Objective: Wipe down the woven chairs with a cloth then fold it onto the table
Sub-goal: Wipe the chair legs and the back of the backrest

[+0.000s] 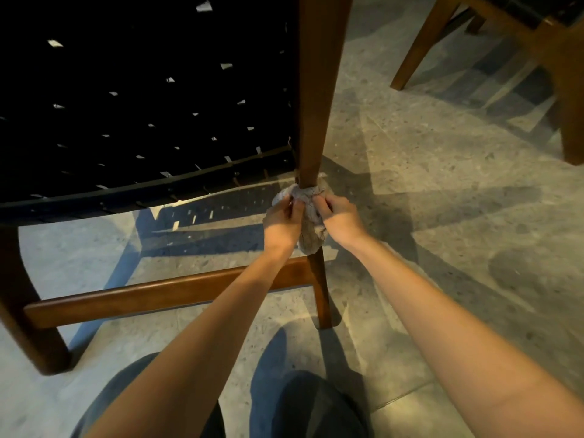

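A woven chair with black straps (142,115) and a brown wooden frame fills the left half of the head view. Its right rear leg (316,99) runs down the middle. A pale crumpled cloth (311,216) is wrapped round that leg just below the seat. My left hand (282,222) grips the cloth from the left. From the right, my right hand (339,216) pinches the same cloth. Both arms reach forward from the bottom of the frame.
A wooden crossbar (164,292) joins the chair's legs low down. A second wooden chair (556,58) stands at the top right. The floor (442,184) is speckled grey tile with shadows. My knees in dark trousers (309,406) show at the bottom.
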The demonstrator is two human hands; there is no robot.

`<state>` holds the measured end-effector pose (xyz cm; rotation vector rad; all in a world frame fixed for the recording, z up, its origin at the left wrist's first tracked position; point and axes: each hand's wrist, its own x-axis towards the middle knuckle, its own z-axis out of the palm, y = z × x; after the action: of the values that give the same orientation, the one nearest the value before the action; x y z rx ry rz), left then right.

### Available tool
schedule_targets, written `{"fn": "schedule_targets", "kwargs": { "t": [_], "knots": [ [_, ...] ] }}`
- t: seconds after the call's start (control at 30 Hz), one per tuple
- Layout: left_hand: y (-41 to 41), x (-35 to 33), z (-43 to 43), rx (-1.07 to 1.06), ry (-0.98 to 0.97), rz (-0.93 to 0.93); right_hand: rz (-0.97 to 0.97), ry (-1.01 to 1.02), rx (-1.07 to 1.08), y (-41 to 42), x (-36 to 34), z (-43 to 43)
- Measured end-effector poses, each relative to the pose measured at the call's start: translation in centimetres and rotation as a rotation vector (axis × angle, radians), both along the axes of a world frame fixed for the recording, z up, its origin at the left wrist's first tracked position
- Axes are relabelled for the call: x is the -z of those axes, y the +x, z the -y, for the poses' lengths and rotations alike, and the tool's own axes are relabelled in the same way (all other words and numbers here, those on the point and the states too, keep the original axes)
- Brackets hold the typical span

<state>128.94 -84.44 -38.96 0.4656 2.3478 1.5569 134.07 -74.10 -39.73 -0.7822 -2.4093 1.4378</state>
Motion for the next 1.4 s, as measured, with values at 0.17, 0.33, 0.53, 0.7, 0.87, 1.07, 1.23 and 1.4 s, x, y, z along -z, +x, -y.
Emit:
{"fn": "schedule_targets", "kwargs": {
  "t": [0.17, 0.33, 0.53, 0.7, 0.87, 1.07, 1.23, 1.4],
  "knots": [
    [2.5, 2.7, 2.7, 0.014, -0.094, 0.091, 0.062, -0.119, -0.013, 2.9, 2.3, 0.8],
    [5.8, 4.9, 3.7, -0.017, -0.08, 0.061, 0.222, -0.137, 0.015, 6.2, 6.4, 2.8],
    [8.0, 6.3, 3.8, -0.119, -0.042, 0.066, 0.217, -0.191, 0.024, 7.3, 8.5, 3.2],
    [9.5, 7.3, 4.2, -0.185, 0.028, 0.108, 0.242, -0.219, 0.037, 8.3, 10.2, 3.5],
    [11.4, 9.4, 5.4, -0.214, -0.019, 0.221, 0.245, -0.333, 0.071, 10.3, 12.4, 4.3],
    [12.9, 12.6, 7.0, -0.144, -0.295, 0.355, 0.332, -0.248, 0.057, 12.7, 13.5, 5.7],
    [11.9, 12.1, 5.9, -0.132, -0.038, 0.408, 0.096, -0.255, 0.109, 11.3, 11.6, 6.0],
    [10.0, 12.0, 5.2, -0.085, -0.052, 0.475, 0.075, -0.225, 0.107, 9.4, 11.3, 5.1]
  ]
}}
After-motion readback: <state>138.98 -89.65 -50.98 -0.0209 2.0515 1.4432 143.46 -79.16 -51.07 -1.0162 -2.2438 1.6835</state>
